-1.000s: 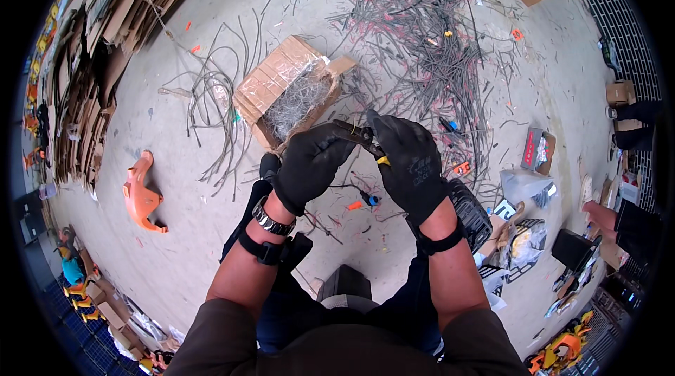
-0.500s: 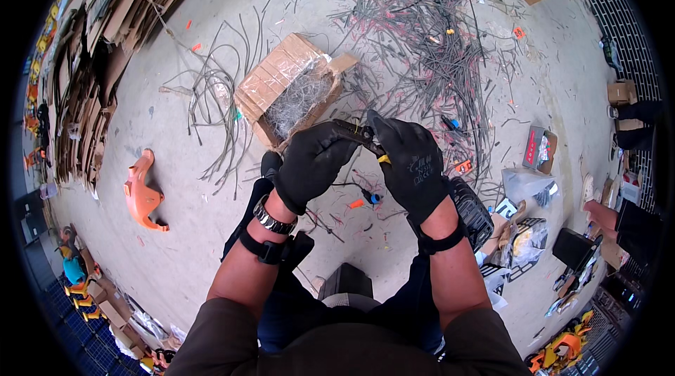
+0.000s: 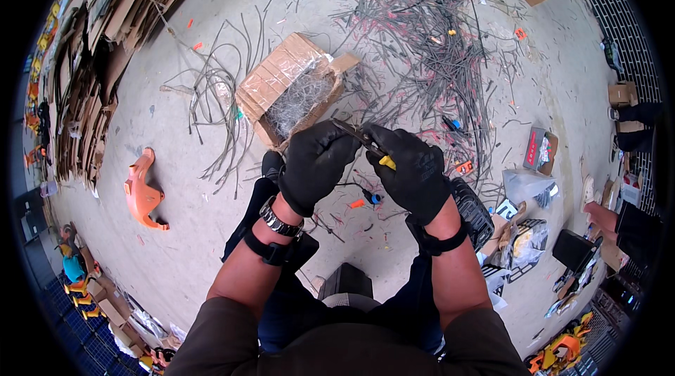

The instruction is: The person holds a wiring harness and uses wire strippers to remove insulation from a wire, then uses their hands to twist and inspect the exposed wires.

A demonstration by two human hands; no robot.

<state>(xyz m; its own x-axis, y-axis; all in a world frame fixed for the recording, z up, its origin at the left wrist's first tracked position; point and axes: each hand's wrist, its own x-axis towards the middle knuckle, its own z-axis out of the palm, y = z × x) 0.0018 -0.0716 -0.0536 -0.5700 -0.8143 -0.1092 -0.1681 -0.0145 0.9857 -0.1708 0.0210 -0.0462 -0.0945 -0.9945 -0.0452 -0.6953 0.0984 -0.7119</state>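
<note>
Head view, looking down at a grey concrete floor point(image 3: 176, 249).

- Two hands are seen, both in black work gloves. The left hand point(image 3: 314, 165) is curled, fingers pressed together around the near end of a short dark length of cable point(image 3: 349, 131). The right hand point(image 3: 415, 173) is wrapped around a small yellow-handled cutting tool point(image 3: 384, 161), fingers closed on the handles; the tool's tip meets the cable between the two hands. Whether the tool's blades are fully closed cannot be told.
- The cable piece is held above the floor, just in front of one open brown cardboard box point(image 3: 292, 91), which holds a tangle of thin bare silvery wire.
- Progress, as a judgement: a good share appears done. The box is partly filled, and a wide heap of dark cut cable lengths point(image 3: 429, 46) lies beyond and right of the box (too many to count). A smaller loose bunch of long grey cables point(image 3: 218, 109), perhaps a dozen, lies left of the box and looks not yet worked.
- Counted: one box in use, one cutting tool, one cable piece in hand, one orange plastic moulded part point(image 3: 143, 192) on the floor at left, one stack of flattened cardboard sheets point(image 3: 91, 60) along the left edge.
- One wristwatch point(image 3: 280, 220) is worn on the left wrist.
</note>
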